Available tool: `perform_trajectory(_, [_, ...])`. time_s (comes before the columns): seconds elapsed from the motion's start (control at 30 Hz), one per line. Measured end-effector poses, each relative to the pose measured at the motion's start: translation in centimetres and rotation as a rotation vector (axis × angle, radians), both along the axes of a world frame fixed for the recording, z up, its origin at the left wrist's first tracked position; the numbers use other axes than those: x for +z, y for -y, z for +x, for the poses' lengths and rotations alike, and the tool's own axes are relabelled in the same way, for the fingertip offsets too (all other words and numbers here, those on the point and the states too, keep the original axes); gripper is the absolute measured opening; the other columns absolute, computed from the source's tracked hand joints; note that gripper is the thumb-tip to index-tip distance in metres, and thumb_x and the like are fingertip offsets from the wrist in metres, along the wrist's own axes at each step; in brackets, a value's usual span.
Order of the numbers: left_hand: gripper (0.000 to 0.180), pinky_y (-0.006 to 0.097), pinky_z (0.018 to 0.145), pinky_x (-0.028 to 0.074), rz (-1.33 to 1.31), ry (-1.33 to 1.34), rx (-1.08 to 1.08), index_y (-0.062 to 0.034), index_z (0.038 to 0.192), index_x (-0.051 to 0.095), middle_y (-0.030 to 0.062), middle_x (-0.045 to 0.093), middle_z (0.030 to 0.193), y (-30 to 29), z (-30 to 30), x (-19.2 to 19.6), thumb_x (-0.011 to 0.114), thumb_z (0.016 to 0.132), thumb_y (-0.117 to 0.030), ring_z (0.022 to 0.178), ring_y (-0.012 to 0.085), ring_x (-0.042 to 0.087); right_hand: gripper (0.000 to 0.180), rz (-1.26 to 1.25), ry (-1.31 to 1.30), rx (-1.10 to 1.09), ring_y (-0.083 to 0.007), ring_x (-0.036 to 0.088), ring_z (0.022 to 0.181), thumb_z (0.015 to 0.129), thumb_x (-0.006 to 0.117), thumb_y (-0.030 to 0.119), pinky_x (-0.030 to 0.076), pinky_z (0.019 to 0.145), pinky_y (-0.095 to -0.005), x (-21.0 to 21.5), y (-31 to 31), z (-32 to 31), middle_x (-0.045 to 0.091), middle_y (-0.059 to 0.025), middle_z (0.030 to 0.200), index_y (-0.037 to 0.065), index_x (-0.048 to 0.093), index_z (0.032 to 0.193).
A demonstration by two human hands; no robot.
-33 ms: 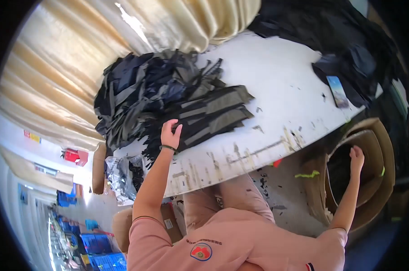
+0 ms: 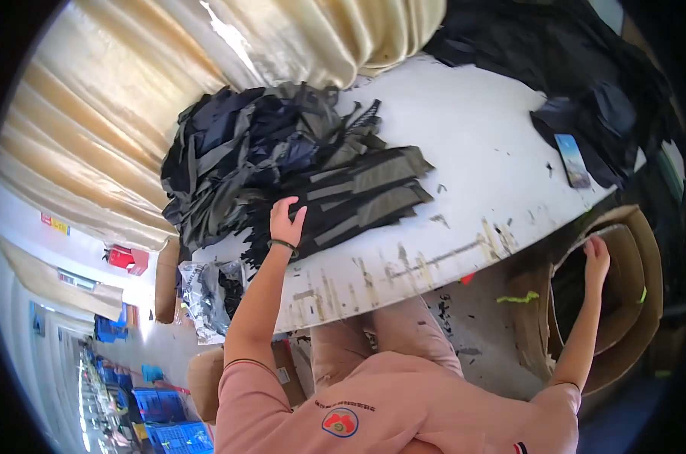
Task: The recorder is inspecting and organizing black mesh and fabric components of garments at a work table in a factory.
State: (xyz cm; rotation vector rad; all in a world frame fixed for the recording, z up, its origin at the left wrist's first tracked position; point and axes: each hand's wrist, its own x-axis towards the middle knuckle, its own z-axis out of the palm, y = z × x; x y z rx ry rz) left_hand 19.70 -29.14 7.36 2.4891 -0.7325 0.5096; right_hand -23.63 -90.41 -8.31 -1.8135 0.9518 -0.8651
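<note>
My left hand [image 2: 285,221] is over the near part of a heap of dark fabric strips [image 2: 237,144]. Its fingers are bent and the thumb stands apart, with nothing visible between them. Beside it, black and grey-green strips [image 2: 373,178] lie flat, their ends pointing right. Out to the right, my right hand [image 2: 597,257] hangs over the mouth of a round-bent cardboard box [image 2: 650,303]. Its fingers are drawn together; whatever they may hold is too small to make out.
The white table [image 2: 479,129] has worn, stained marks along its near edge. A phone [image 2: 572,161] lies at its right corner, by a pile of black cloth [image 2: 540,45]. Curtains [image 2: 131,98] hang behind. A plastic bag [image 2: 207,299] and blue crates [image 2: 161,408] are at left.
My right hand has shifted slightly left over the box, its fingers now pointing more up and left. The left hand stays in place over the strips.
</note>
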Motion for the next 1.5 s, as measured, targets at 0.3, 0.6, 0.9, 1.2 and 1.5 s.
perform_trajectory(0.3, [0.072, 0.056, 0.110, 0.013, 0.325, -0.256, 0.150, -0.0149, 0.134, 0.045, 0.0169, 0.042, 0.138, -1.1, 5.7, -5.5, 0.044, 0.083, -0.066, 0.131, 0.0318, 0.034, 0.024, -0.498, 0.150, 0.870, -0.0271, 0.062, 0.099, 0.083, 0.066, 0.011, 0.049, 0.083, -0.0307, 18.2, -29.6, 36.5, 0.064, -0.0125, 0.104, 0.003, 0.062, 0.106])
perform_trajectory(0.6, [0.069, 0.057, 0.109, 0.011, 0.220, -0.151, 0.069, -0.0146, 0.133, 0.046, 0.0209, 0.042, 0.135, -2.1, -3.3, -5.5, 0.049, 0.082, -0.062, 0.129, 0.0345, 0.036, 0.064, -0.907, -0.388, 1.096, -0.0296, 0.029, 0.135, 0.088, 0.041, 0.059, 0.010, 0.112, -0.0508, 11.0, -41.5, 43.5, 0.041, -0.0134, 0.140, 0.015, 0.047, 0.134])
perform_trajectory(0.9, [0.066, 0.055, 0.110, 0.011, -0.028, -0.169, -0.001, -0.0143, 0.134, 0.044, 0.0214, 0.036, 0.140, -2.9, -6.3, -4.8, 0.058, 0.082, -0.052, 0.131, 0.0356, 0.032, 0.035, -0.838, -0.050, 1.030, -0.0326, 0.047, 0.119, 0.085, 0.060, 0.027, 0.032, 0.102, -0.0489, 13.1, -42.0, 38.0, 0.056, -0.0155, 0.121, 0.006, 0.059, 0.113])
perform_trajectory(1.2, [0.093, 0.067, 0.104, 0.008, 0.405, -0.255, -0.314, -0.0179, 0.145, 0.026, 0.0199, 0.014, 0.151, -3.5, -14.6, -4.0, 0.062, 0.071, -0.060, 0.140, 0.0388, 0.011, 0.034, -0.794, -0.173, 1.125, -0.0340, 0.056, 0.107, 0.078, 0.050, 0.001, 0.045, 0.091, -0.0406, 11.8, -41.8, 49.2, 0.059, -0.0187, 0.114, 0.002, 0.059, 0.111])
perform_trajectory(1.5, [0.089, 0.066, 0.105, 0.010, 0.403, -0.291, -0.215, -0.0246, 0.146, 0.023, 0.0141, 0.011, 0.153, -2.2, -14.7, -4.9, 0.060, 0.074, -0.060, 0.141, 0.0338, 0.010, 0.026, -1.351, -0.478, 1.050, -0.0235, 0.053, 0.106, 0.077, 0.055, 0.013, 0.042, 0.087, -0.0371, 9.1, -45.1, 55.3, 0.059, -0.0087, 0.104, 0.007, 0.062, 0.102])
